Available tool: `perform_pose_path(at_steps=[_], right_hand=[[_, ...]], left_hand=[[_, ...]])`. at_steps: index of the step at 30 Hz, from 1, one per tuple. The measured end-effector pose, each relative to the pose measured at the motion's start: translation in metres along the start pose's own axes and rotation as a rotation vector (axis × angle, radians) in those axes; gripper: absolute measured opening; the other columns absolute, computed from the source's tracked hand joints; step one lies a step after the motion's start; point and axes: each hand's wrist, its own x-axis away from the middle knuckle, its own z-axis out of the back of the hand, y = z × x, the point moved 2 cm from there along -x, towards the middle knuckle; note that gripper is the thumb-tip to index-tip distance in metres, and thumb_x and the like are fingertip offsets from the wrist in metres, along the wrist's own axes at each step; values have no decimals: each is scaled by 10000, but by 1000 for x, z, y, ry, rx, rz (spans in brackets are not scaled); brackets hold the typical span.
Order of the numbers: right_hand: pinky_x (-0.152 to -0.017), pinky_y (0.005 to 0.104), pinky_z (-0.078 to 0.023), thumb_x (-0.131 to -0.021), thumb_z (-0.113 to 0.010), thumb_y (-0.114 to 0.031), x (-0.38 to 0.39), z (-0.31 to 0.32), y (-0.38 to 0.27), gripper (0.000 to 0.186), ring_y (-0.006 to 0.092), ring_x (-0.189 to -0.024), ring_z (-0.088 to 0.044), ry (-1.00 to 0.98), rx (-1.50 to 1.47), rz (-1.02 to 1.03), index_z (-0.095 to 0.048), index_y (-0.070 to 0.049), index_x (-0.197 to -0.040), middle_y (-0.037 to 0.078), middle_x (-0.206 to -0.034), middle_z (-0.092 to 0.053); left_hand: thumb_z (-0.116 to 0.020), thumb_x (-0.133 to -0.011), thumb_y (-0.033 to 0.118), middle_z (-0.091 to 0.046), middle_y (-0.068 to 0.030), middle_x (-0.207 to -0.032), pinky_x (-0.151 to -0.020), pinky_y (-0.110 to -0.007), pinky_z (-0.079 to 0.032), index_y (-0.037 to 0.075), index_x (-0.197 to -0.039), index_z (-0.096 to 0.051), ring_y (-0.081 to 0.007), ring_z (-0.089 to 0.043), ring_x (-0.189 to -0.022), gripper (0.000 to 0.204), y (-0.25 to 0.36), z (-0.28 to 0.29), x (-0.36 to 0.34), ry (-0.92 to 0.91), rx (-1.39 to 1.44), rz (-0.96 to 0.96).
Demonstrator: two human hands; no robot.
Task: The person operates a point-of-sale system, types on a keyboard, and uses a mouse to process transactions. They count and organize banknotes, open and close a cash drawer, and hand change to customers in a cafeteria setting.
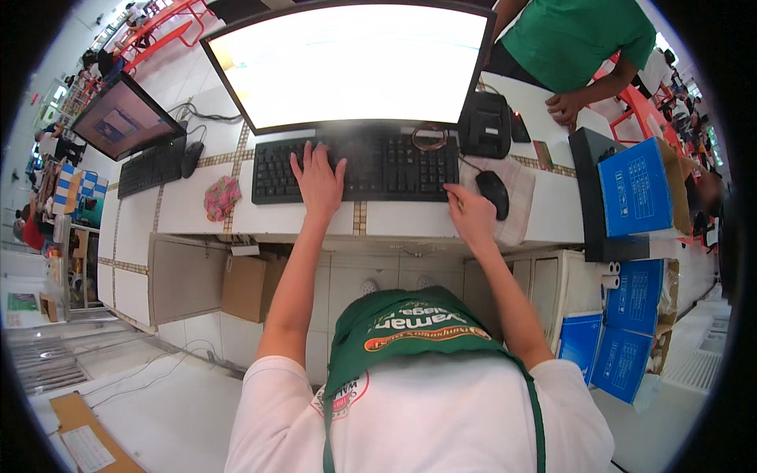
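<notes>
A black keyboard (371,169) lies on the white tiled counter below a large bright monitor (355,67). My left hand (318,180) rests over its left half, fingers spread and nothing held. At the keyboard's lower right corner is my right hand (471,213), its index finger stretched onto the keys and the other fingers partly curled; it looks to hold nothing. Just beside that hand, a black mouse (493,194) sits on a pale checked cloth (520,201). A thin ring-shaped band (430,140) lies across the keyboard's upper right.
Left of the keyboard is a crumpled pink cloth (222,198). Farther left stand a second monitor (126,118), keyboard (150,169) and mouse (192,159). A black device (484,126) stands behind my mouse. Blue boxes (640,189) are at right. A person in green (579,39) leans a hand on the counter.
</notes>
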Motion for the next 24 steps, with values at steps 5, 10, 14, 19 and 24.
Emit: perform_pose_path(at_steps=[5, 10, 14, 19, 24], right_hand=[[-617, 427, -519, -962, -631, -235, 1, 5, 15, 192, 332, -710, -695, -38, 109, -12, -763, -173, -1086, 147, -766, -702], [-558, 385, -469, -958, -654, -195, -17, 40, -23, 204, 282, -593, -643, 51, 24, 61, -759, -173, -1131, 135, -716, -674], [-519, 378, -422, -954, -672, -161, -35, 88, -51, 237, 264, -543, -578, 236, -130, 99, -746, -198, -1177, 124, -654, -623], [-520, 408, -431, -985, -631, -197, -29, 69, -35, 272, 299, -546, -592, 220, -28, 97, -717, -204, -1243, 150, -649, -610], [-608, 511, -505, -979, -602, -299, 19, 5, 6, 261, 392, -684, -675, -131, 199, -40, -706, -195, -1194, 179, -702, -668]], left_hand=[[-549, -1029, 388, -614, -170, -1300, -1203, -603, -175, -12, -1337, -501, -369, -436, -1398, 507, 2, 3, -12, -52, -102, -52], [-590, -1009, 316, -494, -219, -1436, -1196, -582, -206, -8, -1364, -491, -416, -349, -1438, 491, 10, 25, -6, -10, 38, -26], [-600, -1001, 221, -433, -203, -1506, -1190, -545, -230, 32, -1400, -493, -405, -312, -1466, 455, 37, 47, 18, -10, 281, -49], [-649, -905, 83, -517, -176, -1428, -1140, -506, -345, 51, -1345, -538, -397, -428, -1386, 455, 99, 57, 77, -158, 538, -168], [-656, -879, 69, -543, -161, -1408, -1089, -501, -416, 61, -1329, -550, -394, -513, -1299, 463, 137, 29, 145, -500, 708, -317]])
